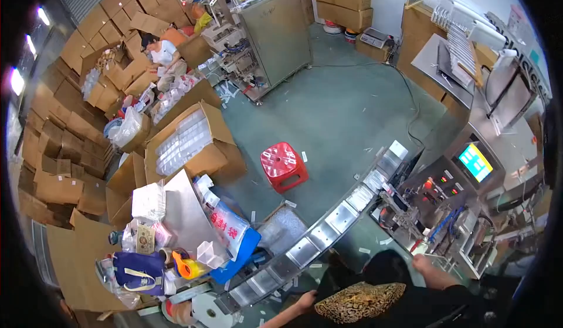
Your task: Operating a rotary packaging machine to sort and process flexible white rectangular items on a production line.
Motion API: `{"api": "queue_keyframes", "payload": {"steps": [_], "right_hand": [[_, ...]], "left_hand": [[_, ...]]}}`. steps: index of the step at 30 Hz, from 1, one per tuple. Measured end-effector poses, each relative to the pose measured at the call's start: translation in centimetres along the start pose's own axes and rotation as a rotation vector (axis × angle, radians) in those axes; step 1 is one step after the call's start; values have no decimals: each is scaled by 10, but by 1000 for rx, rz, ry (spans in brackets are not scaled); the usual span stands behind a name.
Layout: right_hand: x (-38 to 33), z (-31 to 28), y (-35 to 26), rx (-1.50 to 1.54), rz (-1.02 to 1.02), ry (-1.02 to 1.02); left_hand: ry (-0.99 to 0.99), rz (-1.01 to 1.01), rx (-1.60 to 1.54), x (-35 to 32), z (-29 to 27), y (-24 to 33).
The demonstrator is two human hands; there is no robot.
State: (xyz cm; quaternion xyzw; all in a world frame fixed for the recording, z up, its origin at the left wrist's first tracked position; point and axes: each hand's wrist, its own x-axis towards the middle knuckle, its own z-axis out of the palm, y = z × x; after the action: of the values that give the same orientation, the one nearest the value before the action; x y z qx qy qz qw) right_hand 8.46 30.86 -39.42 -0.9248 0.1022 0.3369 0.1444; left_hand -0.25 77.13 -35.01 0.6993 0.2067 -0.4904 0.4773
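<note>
My left hand (307, 299) is low in front of my dark shirt, just below the curved metal conveyor (302, 252). Its fingers are too small and partly covered to read. On the right, my right hand (421, 263) is beside the lower edge of the packing machine (434, 205). Its fingers are hidden, and no held thing shows in either hand. Along the conveyor run metal trays; white packets (359, 198) lie in those nearer the machine. A lit yellow and blue screen (475, 162) is set into the machine's panel.
A red plastic stool (282, 162) stands on the green floor beyond the conveyor. Left of it are a cluttered metal table (187, 211) and a carton of clear plastic boxes (220, 152). A person (164, 58) sits among cartons at the far left, near a steel cabinet (278, 35).
</note>
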Motion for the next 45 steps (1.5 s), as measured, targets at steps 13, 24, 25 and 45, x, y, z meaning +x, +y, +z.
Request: {"api": "queue_keyframes", "payload": {"steps": [13,24,25,45], "right_hand": [[136,-133,-118,265,135,370],[342,-119,-270,-420,-703,-591],[386,-148,-300,-386,-730,-538],[468,-385,-394,380,-553,-164]], "left_hand": [[-18,467,85,133,-91,-41],[290,622,366,276,-347,221],[332,659,415,293,-394,272],[133,1163,850,435,-454,761]]}}
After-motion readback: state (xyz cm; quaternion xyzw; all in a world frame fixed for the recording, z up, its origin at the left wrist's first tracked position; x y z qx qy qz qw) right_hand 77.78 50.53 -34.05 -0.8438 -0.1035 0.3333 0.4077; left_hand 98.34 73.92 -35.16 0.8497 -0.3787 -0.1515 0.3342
